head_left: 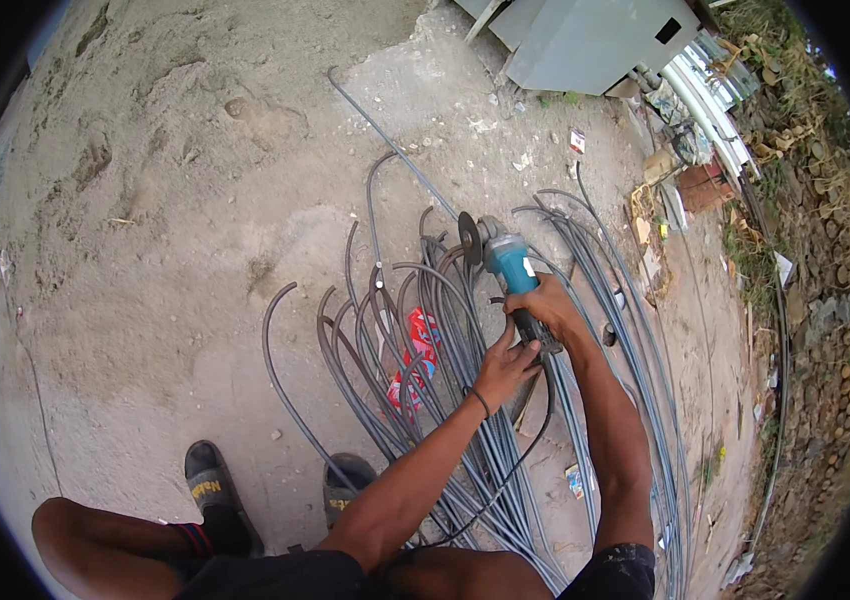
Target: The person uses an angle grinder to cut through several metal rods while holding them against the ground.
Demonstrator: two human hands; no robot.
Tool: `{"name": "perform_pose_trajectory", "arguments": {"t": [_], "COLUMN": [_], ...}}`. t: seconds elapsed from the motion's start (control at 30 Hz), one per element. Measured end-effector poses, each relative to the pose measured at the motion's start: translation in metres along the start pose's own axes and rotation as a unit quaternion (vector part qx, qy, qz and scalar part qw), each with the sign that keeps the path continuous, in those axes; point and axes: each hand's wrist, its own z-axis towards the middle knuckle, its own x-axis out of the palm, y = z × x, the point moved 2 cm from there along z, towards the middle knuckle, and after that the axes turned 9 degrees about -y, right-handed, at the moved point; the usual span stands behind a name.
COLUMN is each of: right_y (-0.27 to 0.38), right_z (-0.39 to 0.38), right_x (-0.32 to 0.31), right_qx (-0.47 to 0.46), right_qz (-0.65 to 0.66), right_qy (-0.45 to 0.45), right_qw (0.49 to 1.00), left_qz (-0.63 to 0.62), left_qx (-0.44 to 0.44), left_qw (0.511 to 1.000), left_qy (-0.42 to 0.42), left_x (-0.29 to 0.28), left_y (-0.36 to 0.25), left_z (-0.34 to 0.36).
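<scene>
An angle grinder (512, 262) with a teal body, black rear handle and dark cutting disc (470, 238) is held above a spread of steel rods. Its body is wrapped by my right hand (551, 306). My left hand (505, 372) closes on the black rear end, and a dark cord (548, 400) trails down from there. One long rod (385, 137) runs from the upper ground to beside the disc; whether they touch I cannot tell. Below the grinder lies a bundle of grey rods (455, 300), many with hooked ends.
More rods (635, 350) lie to the right of my arm. Red printed wrappers (415, 360) sit among the bundle. My sandalled feet (213, 480) stand at lower left. A grey metal box (595, 45), white pipes (707, 110) and a stone wall (825, 400) border the dirt ground.
</scene>
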Motion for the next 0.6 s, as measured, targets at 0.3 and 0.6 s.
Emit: {"name": "perform_pose_trajectory", "arguments": {"t": [0.3,0.6], "right_y": [-0.001,-0.01], "right_z": [-0.019,-0.019], "right_x": [-0.045,-0.009], "right_qx": [0.044,0.022], "right_qz": [0.128,-0.013], "right_qy": [0.024,0.002], "right_qw": [0.99,1.0], "left_qz": [0.023,-0.07], "left_qx": [-0.058,-0.079], "left_qw": [0.991,0.991], "left_qy": [0.121,0.079], "left_x": [0.013,-0.01], "left_y": [-0.002,0.015], "left_z": [-0.016,-0.018]}}
